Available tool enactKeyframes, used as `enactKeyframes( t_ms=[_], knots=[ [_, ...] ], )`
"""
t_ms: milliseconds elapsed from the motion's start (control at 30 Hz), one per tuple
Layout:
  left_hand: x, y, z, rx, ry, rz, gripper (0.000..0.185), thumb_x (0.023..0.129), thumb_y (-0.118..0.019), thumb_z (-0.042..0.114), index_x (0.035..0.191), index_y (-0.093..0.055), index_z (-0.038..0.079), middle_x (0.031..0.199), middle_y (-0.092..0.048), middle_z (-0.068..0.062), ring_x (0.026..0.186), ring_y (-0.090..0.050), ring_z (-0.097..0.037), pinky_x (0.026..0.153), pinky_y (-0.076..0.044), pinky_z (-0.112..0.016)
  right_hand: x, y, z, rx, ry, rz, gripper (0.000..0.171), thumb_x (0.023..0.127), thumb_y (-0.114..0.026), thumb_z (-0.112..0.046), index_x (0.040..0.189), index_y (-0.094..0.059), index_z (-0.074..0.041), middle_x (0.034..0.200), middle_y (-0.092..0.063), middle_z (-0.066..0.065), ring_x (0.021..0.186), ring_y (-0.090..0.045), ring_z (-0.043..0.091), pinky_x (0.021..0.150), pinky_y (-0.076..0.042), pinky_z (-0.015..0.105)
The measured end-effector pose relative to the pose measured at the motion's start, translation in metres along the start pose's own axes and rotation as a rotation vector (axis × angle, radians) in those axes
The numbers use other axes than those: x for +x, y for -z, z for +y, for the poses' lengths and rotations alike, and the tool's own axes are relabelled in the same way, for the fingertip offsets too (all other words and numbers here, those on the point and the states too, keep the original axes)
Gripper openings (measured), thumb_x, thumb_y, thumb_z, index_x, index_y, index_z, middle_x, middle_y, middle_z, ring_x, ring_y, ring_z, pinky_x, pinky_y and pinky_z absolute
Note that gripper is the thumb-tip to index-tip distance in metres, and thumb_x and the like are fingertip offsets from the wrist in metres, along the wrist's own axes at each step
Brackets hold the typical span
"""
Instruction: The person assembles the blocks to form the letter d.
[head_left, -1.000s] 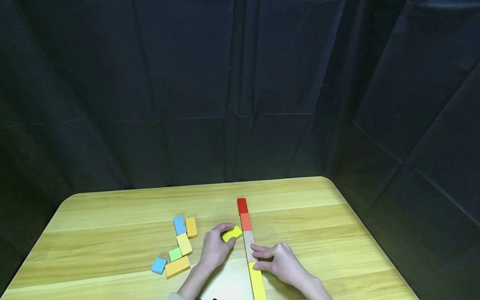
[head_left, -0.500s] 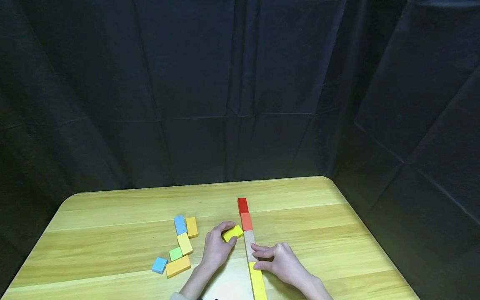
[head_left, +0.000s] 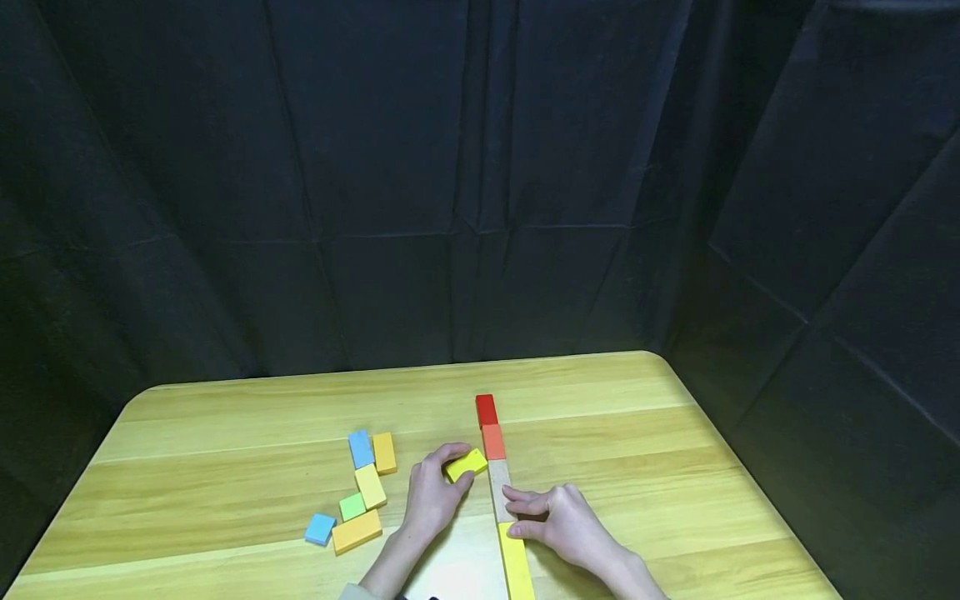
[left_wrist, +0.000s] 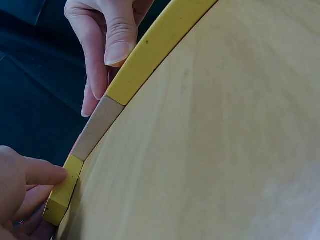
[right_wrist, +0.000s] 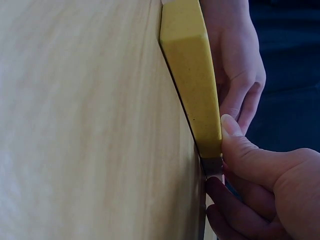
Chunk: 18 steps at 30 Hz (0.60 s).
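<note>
In the head view a row of blocks runs away from me: a long yellow block [head_left: 517,567], a bare-wood block [head_left: 498,477], a coral block [head_left: 493,442] and a red block [head_left: 486,409]. My left hand [head_left: 432,497] pinches a smaller yellow block [head_left: 467,465] between thumb and fingers; it lies at an angle, one corner right at the row. My right hand [head_left: 567,526] has its thumb on the far end of the long yellow block and its fingers loosely bent at the bare-wood block. The left wrist view shows this right thumb [left_wrist: 117,51] at the yellow block's upper edge.
Left of my left arm lies a loose cluster: a blue block [head_left: 361,449], an orange block [head_left: 384,453], a pale yellow block [head_left: 371,486], a green block [head_left: 352,506], plus another orange and another blue one. Dark cloth [head_left: 390,183] hangs behind the wooden table [head_left: 225,433].
Both hands keep their places and their contact with the blocks. Only a slight shift of the whole head view shows.
</note>
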<state>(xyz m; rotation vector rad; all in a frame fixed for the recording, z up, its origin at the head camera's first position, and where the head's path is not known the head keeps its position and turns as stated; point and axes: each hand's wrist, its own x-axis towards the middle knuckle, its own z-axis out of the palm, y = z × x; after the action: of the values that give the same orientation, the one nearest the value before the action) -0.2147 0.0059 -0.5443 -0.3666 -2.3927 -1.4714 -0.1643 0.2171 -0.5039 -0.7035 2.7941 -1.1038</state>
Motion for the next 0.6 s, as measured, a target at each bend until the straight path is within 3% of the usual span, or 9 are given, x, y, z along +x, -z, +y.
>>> enactKeyframes(
  t_ms=[167,400,600],
  knots=[
    [0.0,0.0,-0.001,0.018,-0.011,0.0,0.035,0.074,-0.075,0.003,0.108,-0.067,0.006,0.103,-0.07,-0.004,0.098,-0.065,-0.024,0.083,-0.053,-0.036,0.0,-0.001,0.0,0.002,0.001,0.0,0.043,0.079,-0.072,-0.037,0.115,-0.067,-0.014,0.117,-0.064,-0.008,0.112,-0.058,0.013,0.094,-0.049,0.03],
    [-0.001,0.005,0.007,-0.019,0.109,-0.06,0.034,0.079,-0.073,0.008,0.112,-0.066,0.009,0.109,-0.068,-0.001,0.106,-0.062,-0.021,0.091,-0.05,-0.039,0.0,-0.001,0.0,0.015,-0.007,-0.001,0.043,0.079,-0.072,-0.036,0.115,-0.067,-0.014,0.117,-0.064,-0.008,0.112,-0.058,0.013,0.095,-0.048,0.03],
    [-0.002,0.007,0.005,-0.043,0.109,-0.036,0.032,0.081,-0.071,0.008,0.112,-0.065,0.009,0.109,-0.069,-0.002,0.102,-0.064,-0.02,0.089,-0.052,-0.036,0.001,-0.001,0.0,0.008,-0.01,-0.005,0.04,0.078,-0.072,-0.037,0.112,-0.069,-0.016,0.117,-0.064,-0.009,0.112,-0.058,0.013,0.095,-0.048,0.032]
  ],
)
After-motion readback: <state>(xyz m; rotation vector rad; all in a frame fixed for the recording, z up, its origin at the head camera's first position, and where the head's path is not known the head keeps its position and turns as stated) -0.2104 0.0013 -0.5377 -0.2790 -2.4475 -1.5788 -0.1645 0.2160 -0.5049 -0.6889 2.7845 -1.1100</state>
